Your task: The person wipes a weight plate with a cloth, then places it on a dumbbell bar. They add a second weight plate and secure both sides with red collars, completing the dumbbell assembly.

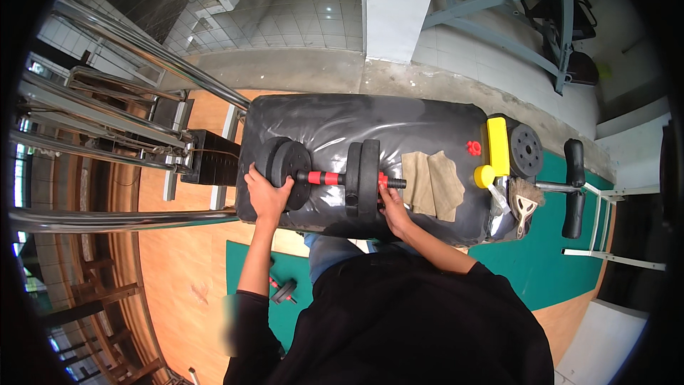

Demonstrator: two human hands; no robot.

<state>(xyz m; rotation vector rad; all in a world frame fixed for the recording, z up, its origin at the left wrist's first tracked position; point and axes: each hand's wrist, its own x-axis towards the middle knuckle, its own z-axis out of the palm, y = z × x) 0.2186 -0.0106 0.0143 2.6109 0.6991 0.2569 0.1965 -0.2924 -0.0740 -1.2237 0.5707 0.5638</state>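
A dumbbell with a red and black handle [326, 178] lies across a black padded bench [427, 114]. Black weight plates sit at both of its ends, the left plates [283, 167] and the right plates [368, 178]. My left hand [266, 198] is closed around the near edge of the left plates. With its fingers at the red collar nut [383, 180] outside the right plates, my right hand [393, 212] grips the nut; the threaded bar end sticks out past it. A second red collar nut [474, 147] rests loose on the bench.
Right of the dumbbell lies a beige cloth [432, 185]. Further right are a yellow container [497, 146], a yellow round lid [484, 175], a loose black plate [526, 150] and a brush [524, 208]. Chrome machine rails [128, 219] stand left. Another dumbbell [283, 291] is on the green mat.
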